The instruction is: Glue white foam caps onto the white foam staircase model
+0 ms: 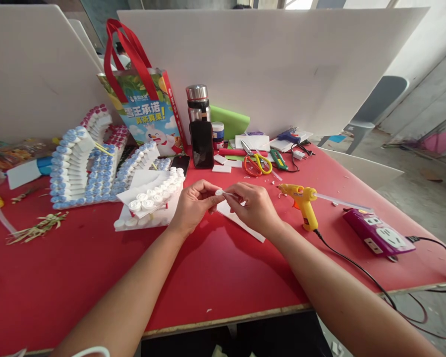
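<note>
Over the middle of the red table (pixel 193 287), my left hand (pixel 195 204) and my right hand (pixel 255 206) meet fingertip to fingertip. Between them is a small white coil of rolled strip (pixel 219 192). My left thumb and forefinger pinch the coil, while my right fingers are closed at its right side on what looks like the strip's loose end. Beneath the right hand lies a flat white strip or sheet (pixel 245 224). Just left of my left hand stands a white board model (pixel 124 224) carrying rows of similar white coils (pixel 147 204).
A yellow glue gun (pixel 301 198) and a purple power strip (pixel 379 233) with trailing cords sit to the right. Scissors (pixel 258 164), a phone (pixel 201 145), a flask (pixel 197 101) and a shopping bag (pixel 150 111) stand behind. Blue-and-white models (pixel 70 168) occupy the left.
</note>
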A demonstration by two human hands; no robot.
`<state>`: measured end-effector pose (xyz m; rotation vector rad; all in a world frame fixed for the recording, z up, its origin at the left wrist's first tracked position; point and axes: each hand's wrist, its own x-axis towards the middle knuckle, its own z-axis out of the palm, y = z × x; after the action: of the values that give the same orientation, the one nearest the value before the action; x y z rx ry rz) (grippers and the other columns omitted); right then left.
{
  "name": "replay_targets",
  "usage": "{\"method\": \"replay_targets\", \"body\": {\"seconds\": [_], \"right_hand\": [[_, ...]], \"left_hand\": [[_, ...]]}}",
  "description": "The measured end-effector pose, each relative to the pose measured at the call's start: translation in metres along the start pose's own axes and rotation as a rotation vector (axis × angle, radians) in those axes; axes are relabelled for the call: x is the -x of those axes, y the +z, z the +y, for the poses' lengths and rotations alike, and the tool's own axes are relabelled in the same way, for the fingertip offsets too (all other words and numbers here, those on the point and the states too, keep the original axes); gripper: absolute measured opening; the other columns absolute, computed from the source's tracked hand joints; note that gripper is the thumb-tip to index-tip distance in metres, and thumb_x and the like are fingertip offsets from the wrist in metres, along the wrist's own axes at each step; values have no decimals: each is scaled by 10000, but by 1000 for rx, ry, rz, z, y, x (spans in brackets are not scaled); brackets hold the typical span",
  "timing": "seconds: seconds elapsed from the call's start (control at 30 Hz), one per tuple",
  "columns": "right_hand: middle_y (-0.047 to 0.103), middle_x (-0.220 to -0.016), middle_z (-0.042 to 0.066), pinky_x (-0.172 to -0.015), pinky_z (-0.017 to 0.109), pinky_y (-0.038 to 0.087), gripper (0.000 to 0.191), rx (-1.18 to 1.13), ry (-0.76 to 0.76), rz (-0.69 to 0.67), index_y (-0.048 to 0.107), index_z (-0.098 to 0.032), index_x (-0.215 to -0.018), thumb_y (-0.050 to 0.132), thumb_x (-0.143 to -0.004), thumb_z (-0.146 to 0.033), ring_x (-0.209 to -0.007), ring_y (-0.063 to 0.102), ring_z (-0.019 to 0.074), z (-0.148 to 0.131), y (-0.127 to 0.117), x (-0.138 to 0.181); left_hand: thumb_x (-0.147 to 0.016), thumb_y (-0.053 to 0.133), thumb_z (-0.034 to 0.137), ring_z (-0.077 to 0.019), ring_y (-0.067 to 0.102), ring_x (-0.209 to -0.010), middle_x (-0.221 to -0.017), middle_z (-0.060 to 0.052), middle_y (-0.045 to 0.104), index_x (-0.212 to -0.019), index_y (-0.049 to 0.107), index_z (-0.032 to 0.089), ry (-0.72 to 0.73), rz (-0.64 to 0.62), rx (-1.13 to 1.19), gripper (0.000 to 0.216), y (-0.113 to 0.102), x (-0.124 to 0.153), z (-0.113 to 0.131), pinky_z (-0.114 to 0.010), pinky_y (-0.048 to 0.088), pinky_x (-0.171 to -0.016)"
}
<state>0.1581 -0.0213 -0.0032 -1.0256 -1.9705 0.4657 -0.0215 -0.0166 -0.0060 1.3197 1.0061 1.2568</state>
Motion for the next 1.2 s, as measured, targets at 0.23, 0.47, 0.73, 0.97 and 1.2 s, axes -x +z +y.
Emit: {"method": "replay_targets", "body": {"seconds": [0.23,0.47,0.73,0.97,1.2], "right_hand": [[651,-732,35,-591,256,368,177,92,-58,-12,669,-174,-851,532,-939,-243,-614,564,135,3,2,1],[702,-808,68,-684,288,474,216,-177,149,-76,674,-189,-874,559,-949,-356,-710,645,179,-1,0,-3],[740,-873,126,-736,362,619,406,-1232,830,-410,678,-121,-1031,439,-1026,-449,-719,734,202,6,-7,-15],[658,-799,34,-703,373,636,282,-1158,761,-323,740,-129,-906,717,-885,-409,-602,621,121,10,-5,-9],[684,-858,43,-691,313,595,398,-929,583,-315,794,-168,-1024,783,-797,-495,-609,608,99,13,-5,-8]], "left_hand": [[-729,844,393,-144,642,-581,-677,-25,700,-916,753,146,-35,-74,-59,323,-5,0,2,-288,545,-614],[-659,895,343,-142,641,-551,-653,-13,703,-838,713,155,-4,-40,-21,317,-5,-2,-2,-274,538,-577],[-689,869,363,-141,636,-583,-675,-18,714,-876,728,166,36,-47,-82,306,-9,-4,-7,-271,516,-586],[-705,857,336,-118,599,-579,-678,-8,696,-874,742,167,53,-44,-112,266,-8,-3,-3,-254,505,-581],[-709,856,349,-115,578,-568,-657,0,665,-873,744,170,46,-34,-143,268,-10,-3,-6,-251,489,-569]]}}
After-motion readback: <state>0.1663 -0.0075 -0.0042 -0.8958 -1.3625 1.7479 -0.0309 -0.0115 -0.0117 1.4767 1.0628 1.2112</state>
